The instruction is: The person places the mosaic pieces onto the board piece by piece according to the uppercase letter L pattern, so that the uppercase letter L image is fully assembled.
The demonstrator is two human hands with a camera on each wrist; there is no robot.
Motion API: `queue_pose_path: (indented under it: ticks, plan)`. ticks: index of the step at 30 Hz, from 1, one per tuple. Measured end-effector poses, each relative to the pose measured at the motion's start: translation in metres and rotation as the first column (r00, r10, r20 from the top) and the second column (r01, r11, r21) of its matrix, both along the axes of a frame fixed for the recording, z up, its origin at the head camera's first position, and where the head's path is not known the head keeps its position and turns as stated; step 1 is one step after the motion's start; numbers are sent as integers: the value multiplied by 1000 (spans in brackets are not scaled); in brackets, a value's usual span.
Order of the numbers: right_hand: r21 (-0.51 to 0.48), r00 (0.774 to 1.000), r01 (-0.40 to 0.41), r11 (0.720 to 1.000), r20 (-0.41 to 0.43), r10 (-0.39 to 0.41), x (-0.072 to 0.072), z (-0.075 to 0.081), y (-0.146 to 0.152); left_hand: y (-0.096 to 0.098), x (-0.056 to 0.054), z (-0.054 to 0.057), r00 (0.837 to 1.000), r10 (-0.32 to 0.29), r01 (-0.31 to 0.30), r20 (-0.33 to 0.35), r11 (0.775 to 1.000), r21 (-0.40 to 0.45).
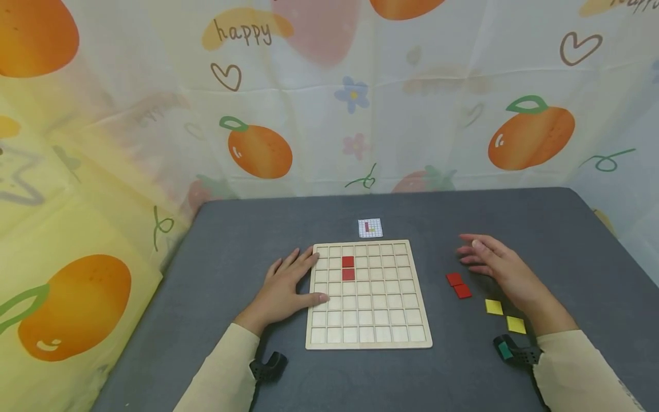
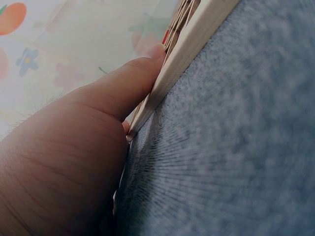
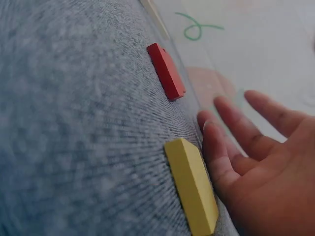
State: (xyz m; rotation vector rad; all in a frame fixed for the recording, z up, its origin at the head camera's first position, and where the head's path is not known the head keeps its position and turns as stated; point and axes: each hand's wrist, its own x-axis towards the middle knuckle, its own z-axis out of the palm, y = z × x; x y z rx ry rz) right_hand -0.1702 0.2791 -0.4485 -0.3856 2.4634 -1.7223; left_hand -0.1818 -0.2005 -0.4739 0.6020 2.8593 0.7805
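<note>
- Head: two loose red tiles (image 1: 458, 285) lie right of the wooden grid board (image 1: 368, 345), slanting as a pair, nearer the right hand (image 1: 509, 277), which is relaxed, half-curled and holding nothing. Two yellow tiles (image 1: 504, 316) lie farther right of the board. The left hand (image 1: 285, 289) spreads over its left edge.
- Left wrist: the board's thick side shows, thumb resting along its rim, gripping no tile.
- Right wrist: tile thickness shows, unclear from above.
</note>
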Motion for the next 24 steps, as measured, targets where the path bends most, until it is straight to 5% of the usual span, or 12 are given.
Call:
queue_pose_path:
  ticks: [7,14,24]
  plan:
    - [165,998,-10,986,57,0,0,-8,3,-1,-1,-2,1000,-5,5,-5,1000,-1]
    - [304,997,-68,950,-6,73,-2,-10,1,-1,-1,-1,1000,-3,3,-4,1000,1]
    - [335,998,-67,940,5,70,-2,-8,-4,0,-1,0,1000,-6,6,-4,1000,4]
